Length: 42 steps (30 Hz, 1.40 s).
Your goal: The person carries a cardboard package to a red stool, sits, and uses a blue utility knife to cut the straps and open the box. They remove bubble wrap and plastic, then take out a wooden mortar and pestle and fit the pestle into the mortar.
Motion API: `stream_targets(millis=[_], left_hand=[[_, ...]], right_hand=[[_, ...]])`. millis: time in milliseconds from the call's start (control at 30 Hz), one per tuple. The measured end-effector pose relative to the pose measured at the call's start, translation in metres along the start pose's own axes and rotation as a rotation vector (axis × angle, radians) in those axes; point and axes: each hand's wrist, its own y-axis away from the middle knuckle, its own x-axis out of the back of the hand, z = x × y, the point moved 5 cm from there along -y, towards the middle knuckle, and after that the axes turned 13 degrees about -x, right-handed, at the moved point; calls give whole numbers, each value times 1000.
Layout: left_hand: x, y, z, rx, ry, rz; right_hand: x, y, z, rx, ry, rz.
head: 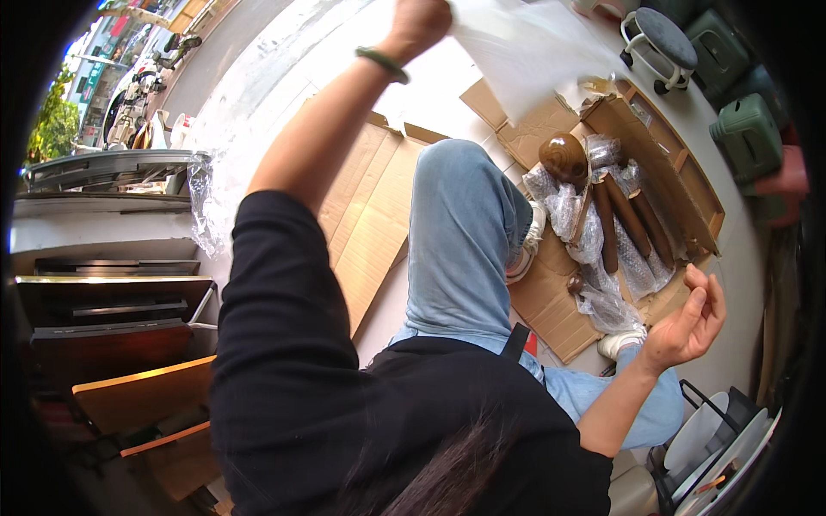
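Note:
My left hand (419,26), with a dark green bangle (383,63) on its wrist, is raised high at the top of the view. It is closed on a translucent white plastic sheet (529,48), blurred, which spreads to the right. Loosely curled and holding nothing, my right hand (689,326) hovers by the near edge of an opened cardboard box (652,158). Several brown wooden legs (624,216) lie there among bubble wrap (635,261). A round wooden ball-shaped piece (563,157) sits at their far left end.
Flattened cardboard (368,206) lies left of my knee. Folded tables or boards (122,342) stack along the left. A wheeled stool (664,42) and green plastic stools (748,135) stand at the far right. White-seated chairs (700,432) are at lower right. A street with parked scooters (132,106) shows upper left.

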Motion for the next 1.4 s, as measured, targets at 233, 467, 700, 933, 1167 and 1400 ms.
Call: stream_targets(millis=[233, 467, 700, 933, 1167, 1400], left_hand=[[67, 131, 6, 277, -583, -350], [-44, 349, -40, 870, -314, -773], [-110, 418, -12, 653, -101, -834], [-97, 360, -1, 876, -260, -779], [-88, 385, -43, 1048, -174, -419], [-83, 326, -59, 956, 85, -137]], right_hand=[[70, 42, 150, -728, 192, 336], [0, 82, 162, -805, 151, -161], [-6, 113, 175, -953, 175, -308], [-10, 115, 200, -1001, 243, -375], [-3, 111, 201, -1007, 221, -288], [-13, 123, 195, -916, 211, -302]])
